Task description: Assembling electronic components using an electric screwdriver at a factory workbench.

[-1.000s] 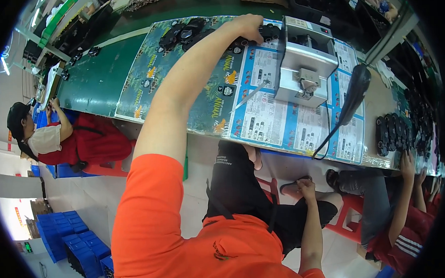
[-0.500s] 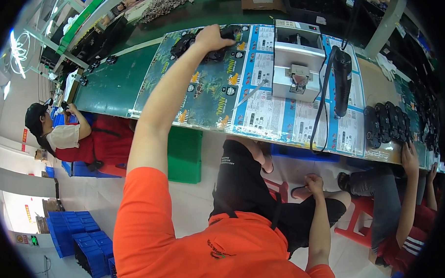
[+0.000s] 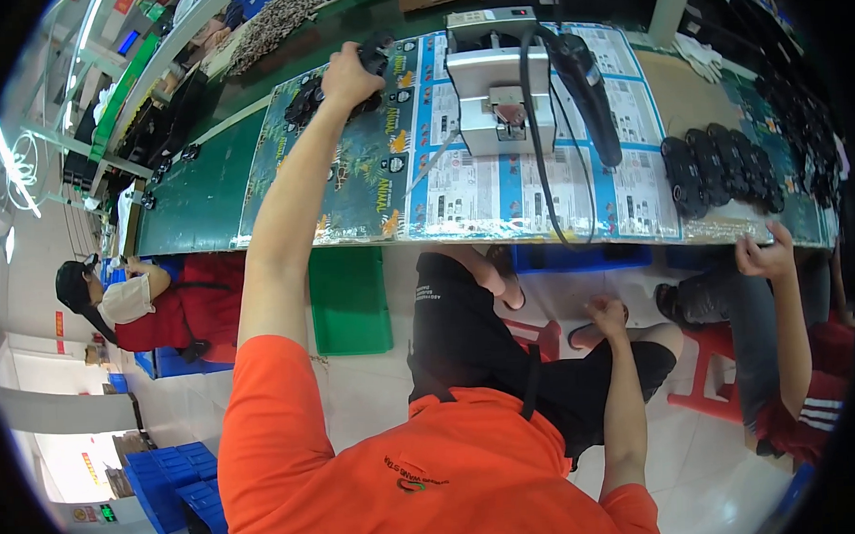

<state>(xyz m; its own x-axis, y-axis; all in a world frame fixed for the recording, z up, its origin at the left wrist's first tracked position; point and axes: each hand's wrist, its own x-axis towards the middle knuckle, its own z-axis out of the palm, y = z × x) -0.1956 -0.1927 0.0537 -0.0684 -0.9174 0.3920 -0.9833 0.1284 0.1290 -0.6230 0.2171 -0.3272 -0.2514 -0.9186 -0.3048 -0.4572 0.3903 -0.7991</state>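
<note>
My left hand reaches to the far left part of the bench, its fingers curled round a dark plastic part. More black parts lie beside and under it on the patterned sheet; their exact kind is hard to make out. My right hand is down by my right knee, below the bench edge, with its fingers curled in and nothing seen in them. In the middle of the bench stands a silver bench device with a small metal fixture on its front.
A black corded hand tool hangs right of the device. Several black parts stand in a row at right, near a co-worker's hand. Another person sits at far left. A green bin is under the bench.
The view has shifted, so the bench sits higher. My left hand stays at the black parts. The co-worker's hand at right has drawn back from the row of parts; the hanging tool has swung.
</note>
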